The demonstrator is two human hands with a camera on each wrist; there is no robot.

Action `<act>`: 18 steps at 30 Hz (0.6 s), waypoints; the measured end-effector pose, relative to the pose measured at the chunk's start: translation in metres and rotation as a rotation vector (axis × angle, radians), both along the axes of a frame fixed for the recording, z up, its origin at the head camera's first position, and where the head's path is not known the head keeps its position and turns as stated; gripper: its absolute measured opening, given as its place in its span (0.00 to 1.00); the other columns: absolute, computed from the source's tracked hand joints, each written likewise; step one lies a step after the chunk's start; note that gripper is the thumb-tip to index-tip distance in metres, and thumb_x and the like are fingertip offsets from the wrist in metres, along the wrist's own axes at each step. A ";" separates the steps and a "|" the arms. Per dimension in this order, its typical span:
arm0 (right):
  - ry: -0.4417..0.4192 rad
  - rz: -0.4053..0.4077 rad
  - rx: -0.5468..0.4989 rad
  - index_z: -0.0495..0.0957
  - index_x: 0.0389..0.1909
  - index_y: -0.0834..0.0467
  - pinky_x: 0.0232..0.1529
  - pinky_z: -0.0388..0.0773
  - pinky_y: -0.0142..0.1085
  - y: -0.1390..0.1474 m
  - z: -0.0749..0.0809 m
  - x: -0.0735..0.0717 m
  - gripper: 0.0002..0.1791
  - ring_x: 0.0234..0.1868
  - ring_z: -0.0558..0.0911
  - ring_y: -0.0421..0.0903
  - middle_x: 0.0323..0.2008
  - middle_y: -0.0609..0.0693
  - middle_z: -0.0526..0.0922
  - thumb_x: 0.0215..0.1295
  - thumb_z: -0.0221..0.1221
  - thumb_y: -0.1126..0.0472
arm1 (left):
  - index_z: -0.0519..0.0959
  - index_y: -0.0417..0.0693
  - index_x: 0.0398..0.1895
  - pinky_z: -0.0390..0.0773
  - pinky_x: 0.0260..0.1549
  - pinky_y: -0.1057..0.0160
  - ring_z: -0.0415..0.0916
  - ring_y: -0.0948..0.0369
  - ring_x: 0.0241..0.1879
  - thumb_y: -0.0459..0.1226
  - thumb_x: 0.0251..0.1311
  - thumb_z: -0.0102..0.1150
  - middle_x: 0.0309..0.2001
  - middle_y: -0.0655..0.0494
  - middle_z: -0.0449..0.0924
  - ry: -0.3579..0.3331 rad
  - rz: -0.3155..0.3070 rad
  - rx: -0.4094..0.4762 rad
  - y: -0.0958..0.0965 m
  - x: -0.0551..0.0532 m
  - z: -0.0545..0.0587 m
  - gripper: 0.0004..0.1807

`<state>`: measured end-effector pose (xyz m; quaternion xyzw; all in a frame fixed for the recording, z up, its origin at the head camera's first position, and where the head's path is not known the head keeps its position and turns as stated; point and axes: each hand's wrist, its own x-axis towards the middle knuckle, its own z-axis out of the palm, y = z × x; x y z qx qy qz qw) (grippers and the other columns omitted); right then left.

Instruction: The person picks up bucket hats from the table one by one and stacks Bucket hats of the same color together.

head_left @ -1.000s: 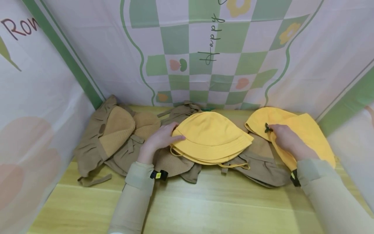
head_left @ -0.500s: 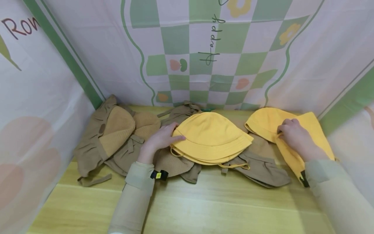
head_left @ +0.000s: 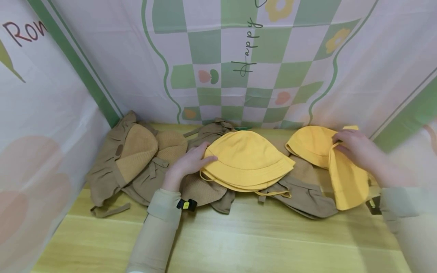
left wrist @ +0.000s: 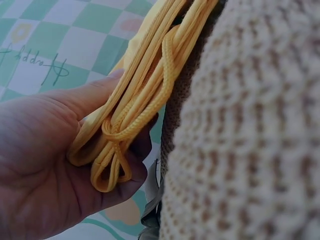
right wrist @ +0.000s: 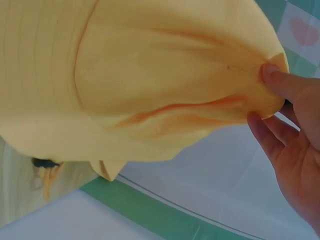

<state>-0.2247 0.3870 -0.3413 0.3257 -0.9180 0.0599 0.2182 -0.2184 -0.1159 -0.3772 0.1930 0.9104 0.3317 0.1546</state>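
Dark piece (right wrist: 44, 162) by yellow hat (right wrist: 165, 60), right wrist only

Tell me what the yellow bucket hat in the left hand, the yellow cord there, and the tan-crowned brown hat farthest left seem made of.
Yellow cloth bucket hat: matte woven fabric, perhaps cotton, judging by its soft creases.
Thin yellow braided cord: textile, fibre unclear; the plait shows up close.
Floppy brown hat with tan crown: ribbed crown, possibly corduroy or knit; matte, gathered cloth brim.
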 end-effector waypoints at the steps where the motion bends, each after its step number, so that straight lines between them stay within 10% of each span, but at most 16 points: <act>1: -0.007 -0.005 -0.002 0.79 0.29 0.64 0.36 0.71 0.39 -0.001 0.003 0.001 0.19 0.30 0.80 0.54 0.27 0.54 0.82 0.35 0.73 0.81 | 0.56 0.44 0.76 0.74 0.60 0.49 0.78 0.51 0.56 0.55 0.73 0.49 0.62 0.42 0.76 0.006 -0.004 0.008 0.000 0.000 -0.001 0.37; 7: -0.107 -0.052 -0.059 0.79 0.34 0.63 0.35 0.71 0.21 -0.008 0.018 0.005 0.19 0.32 0.81 0.42 0.32 0.53 0.84 0.42 0.71 0.81 | 0.61 0.46 0.72 0.75 0.44 0.57 0.72 0.59 0.32 0.53 0.74 0.49 0.39 0.50 0.79 0.050 -0.021 0.045 0.000 -0.002 -0.003 0.32; 18: -0.245 -0.082 -0.188 0.81 0.43 0.66 0.40 0.65 0.08 -0.028 0.042 0.008 0.10 0.39 0.72 0.18 0.41 0.60 0.85 0.62 0.61 0.77 | 0.62 0.46 0.71 0.75 0.44 0.57 0.74 0.58 0.37 0.50 0.75 0.47 0.45 0.49 0.78 0.093 -0.030 0.062 0.002 -0.004 -0.005 0.28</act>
